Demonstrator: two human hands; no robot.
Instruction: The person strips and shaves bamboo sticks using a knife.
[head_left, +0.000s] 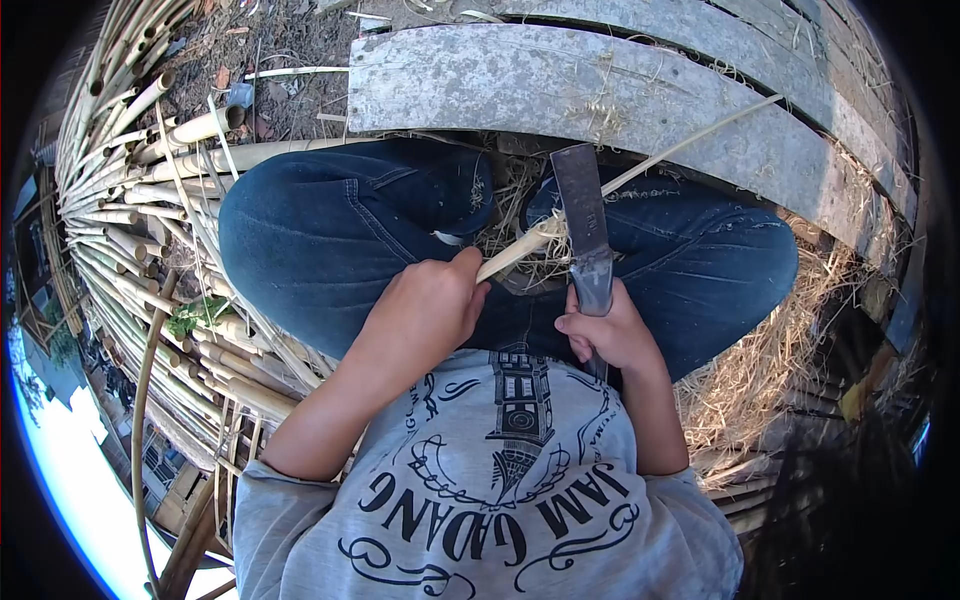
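The stick (pixel 515 255) is held in the left hand (pixel 430 300), pointing away and rightward, and is crossed by the knife (pixel 582 200) gripped in the right hand (pixel 618 330).

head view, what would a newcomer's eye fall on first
The broad-bladed knife in the right hand stands out near the centre, crossing the pale strip in the left hand. Bamboo poles massed along the left side come next, then the black print on the grey shirt below.
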